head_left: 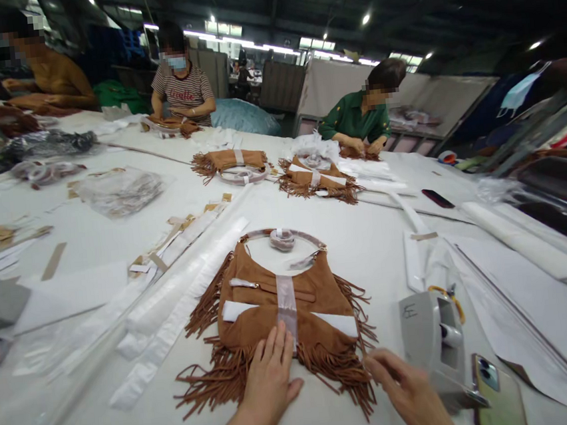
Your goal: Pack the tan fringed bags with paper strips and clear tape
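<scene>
A brown fringed handbag (249, 269) lies flat in front of me, with a pale band (286, 299) wrapped down its middle and white paper pieces (338, 323) showing on its front. Its wrapped strap (303, 232) curves away at the top. My left hand (272, 377) rests flat on the lower part of the bag, fingers stretched beside the band. At the bag's lower right corner, my right hand (405, 384) has its thumb and forefinger pinched on the fringe (353, 383). Its other fingers are curled and partly hidden.
A grey tape dispenser (423, 336) and a phone (499, 395) sit at right. Other fringed bags (235, 158) lie farther back. White strips (147, 359) and clear plastic bags (121, 191) cover the left. Several people (362, 121) work across the table.
</scene>
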The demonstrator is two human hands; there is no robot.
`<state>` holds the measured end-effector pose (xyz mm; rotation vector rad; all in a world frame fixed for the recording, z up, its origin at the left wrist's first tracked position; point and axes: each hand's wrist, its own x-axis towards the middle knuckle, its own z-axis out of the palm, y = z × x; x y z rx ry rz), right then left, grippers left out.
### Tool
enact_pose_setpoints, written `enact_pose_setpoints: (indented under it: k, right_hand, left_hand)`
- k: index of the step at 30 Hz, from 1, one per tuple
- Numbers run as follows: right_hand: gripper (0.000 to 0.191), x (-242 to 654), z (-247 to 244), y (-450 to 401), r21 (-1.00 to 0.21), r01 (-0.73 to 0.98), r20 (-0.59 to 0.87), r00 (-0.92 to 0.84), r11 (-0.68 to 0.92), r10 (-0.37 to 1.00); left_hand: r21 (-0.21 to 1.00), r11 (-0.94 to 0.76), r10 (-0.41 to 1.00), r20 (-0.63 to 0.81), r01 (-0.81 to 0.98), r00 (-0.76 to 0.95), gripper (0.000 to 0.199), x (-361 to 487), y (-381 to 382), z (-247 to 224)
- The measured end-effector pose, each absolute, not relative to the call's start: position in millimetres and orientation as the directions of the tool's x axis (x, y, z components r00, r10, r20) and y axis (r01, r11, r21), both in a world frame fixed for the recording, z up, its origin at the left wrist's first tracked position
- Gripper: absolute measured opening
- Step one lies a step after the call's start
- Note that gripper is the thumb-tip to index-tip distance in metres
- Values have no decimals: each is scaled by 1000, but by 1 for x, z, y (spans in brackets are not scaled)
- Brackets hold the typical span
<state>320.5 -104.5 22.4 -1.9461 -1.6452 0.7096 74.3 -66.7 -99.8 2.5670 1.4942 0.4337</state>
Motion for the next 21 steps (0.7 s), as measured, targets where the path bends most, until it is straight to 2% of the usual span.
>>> enact_pose_setpoints:
  k: [2, 4, 7, 10, 13, 21]
  right_hand:
    - [34, 292, 50, -61, -658, 748, -94, -202, 91, 975]
    - [30, 269, 69, -23, -637, 713, -154, -490, 292, 858]
    - [26, 243, 81, 21, -545, 638, -217, -733, 543, 644]
    - [21, 223, 76, 50, -325, 580, -309, -812, 747, 495]
    - [20, 209, 61, 65, -125, 522, -397, -806, 844, 440]
    - [19, 193, 21, 77, -39, 504, -479, -767, 863, 426]
  left_hand:
    - [279, -497, 867, 189, 822, 460, 74, 74, -67, -101]
    - [288, -488, 872, 197, 824, 448, 76, 74, -68, -102]
    - [289, -471, 881, 197, 833, 430, 79, 74, -68, -102]
    - [291, -460, 887, 193, 839, 420, 82, 77, -68, -101]
    - [302, -452, 892, 181, 840, 415, 86, 79, -67, -103]
    - [342, -429, 903, 150, 836, 402, 86, 80, -66, -112]
